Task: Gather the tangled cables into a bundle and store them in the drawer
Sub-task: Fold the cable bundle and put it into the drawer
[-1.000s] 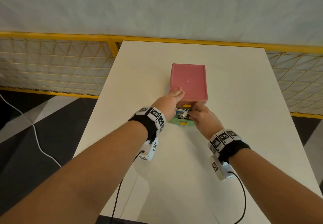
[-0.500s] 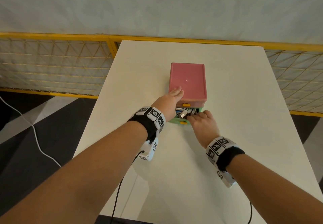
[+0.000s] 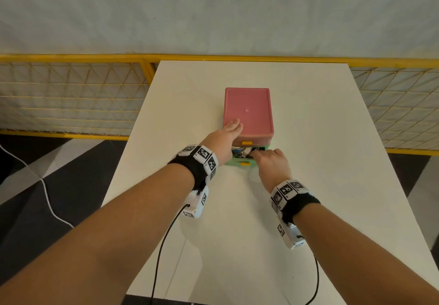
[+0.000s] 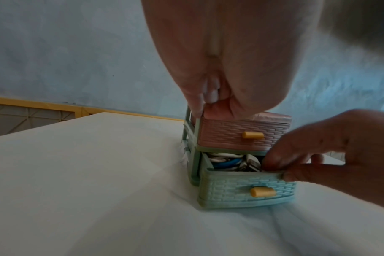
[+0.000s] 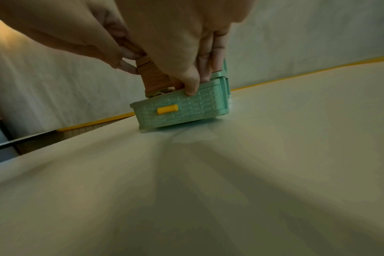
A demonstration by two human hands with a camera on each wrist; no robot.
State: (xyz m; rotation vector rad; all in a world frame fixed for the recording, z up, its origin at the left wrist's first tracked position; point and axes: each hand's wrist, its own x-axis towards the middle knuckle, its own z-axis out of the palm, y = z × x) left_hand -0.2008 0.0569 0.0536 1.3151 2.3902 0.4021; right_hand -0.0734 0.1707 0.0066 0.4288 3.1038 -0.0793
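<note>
A small drawer unit with a pink top (image 3: 247,112) stands mid-table. Its green lower drawer (image 4: 241,188) is pulled partway out. Coiled white and blue cables (image 4: 226,162) lie inside, with a metal plug showing (image 3: 244,155). My left hand (image 3: 234,126) holds the unit's front left corner, fingers on the pink top and thumb down the side. My right hand (image 3: 259,156) is at the drawer's right part. Its fingers reach inside over the cables and its thumb presses the drawer's front wall (image 5: 182,110), pinching that wall.
The white table (image 3: 308,185) ends close behind the unit and drops off at the left and right. A yellow mesh fence (image 3: 71,95) runs along the far side. A white cord (image 3: 47,193) lies on the dark floor at the left. Black wrist leads (image 3: 164,240) trail over the near table.
My right hand has shifted from over the drawer's middle to its right part, and the wrist has drawn back and lowered. More of the cables show. The left hand has stayed put.
</note>
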